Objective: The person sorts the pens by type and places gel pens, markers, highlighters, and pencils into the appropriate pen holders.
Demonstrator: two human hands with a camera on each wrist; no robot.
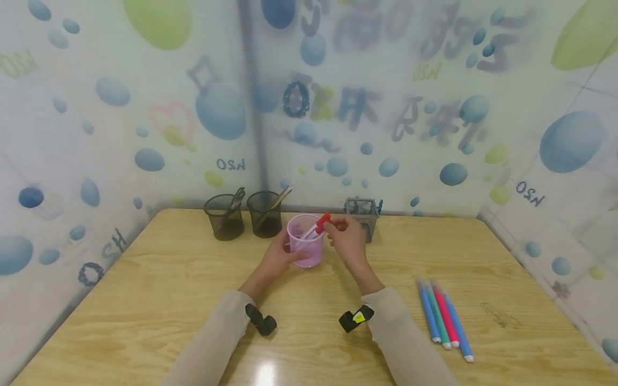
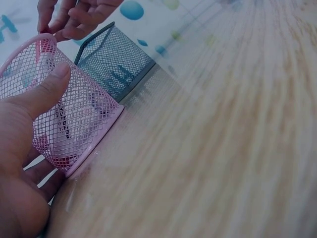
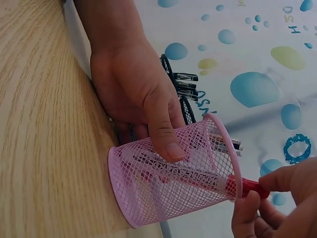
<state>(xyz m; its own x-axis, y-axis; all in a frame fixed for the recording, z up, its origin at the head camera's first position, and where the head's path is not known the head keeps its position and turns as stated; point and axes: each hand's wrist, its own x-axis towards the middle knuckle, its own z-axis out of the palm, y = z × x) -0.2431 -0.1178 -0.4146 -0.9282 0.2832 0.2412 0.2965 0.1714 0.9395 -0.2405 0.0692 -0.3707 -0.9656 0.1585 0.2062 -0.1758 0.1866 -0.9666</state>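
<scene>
A pink mesh pen cup [image 1: 311, 253] stands upright on the wooden table. My left hand [image 1: 276, 258] grips it from the left, its thumb across the front of the mesh, as the left wrist view confirms. At the rim, my right hand [image 1: 350, 240] pinches the red cap of a marker [image 1: 323, 221] between thumb and fingers. In the right wrist view the marker's white printed barrel [image 3: 190, 174] slants down inside the cup. Mesh partly hides the cup's other contents.
Behind the pink cup are two black mesh cups [image 1: 228, 222] holding pens and a dark rectangular mesh holder [image 1: 368, 217]. Several felt-tip pens [image 1: 444, 316], blue, green and red, lie on the table [image 1: 145, 300] at right. A patterned wall [image 1: 309, 134] borders the back.
</scene>
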